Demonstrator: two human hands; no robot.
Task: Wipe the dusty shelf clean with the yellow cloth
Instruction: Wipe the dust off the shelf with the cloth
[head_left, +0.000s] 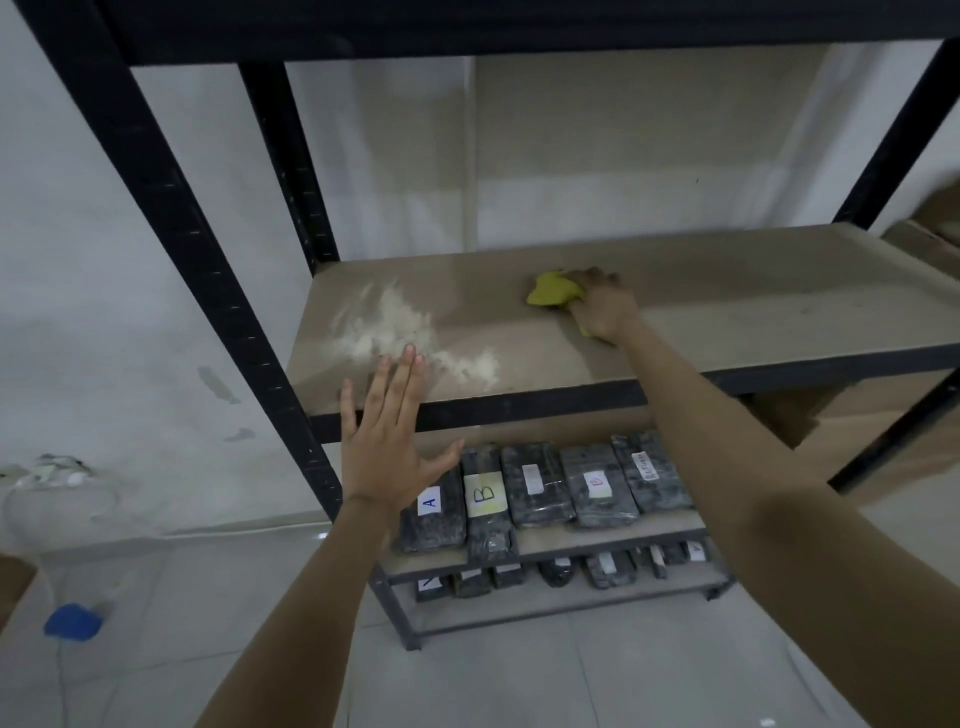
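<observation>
Right of frame centre, the right hand (602, 306) presses its curled fingers on the bunched yellow cloth (553, 291) atop the dusty shelf (727, 306). Soft and light, it likely needs palm pressure. The left hand (392, 441) hovers, fingers straight and spread, by the pale dust patch (400, 325).

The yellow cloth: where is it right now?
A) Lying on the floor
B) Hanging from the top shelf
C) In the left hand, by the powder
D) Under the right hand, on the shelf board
D: the right hand grips the yellow cloth against the shelf board, while the open left hand holds nothing beside the white dust patch.
</observation>
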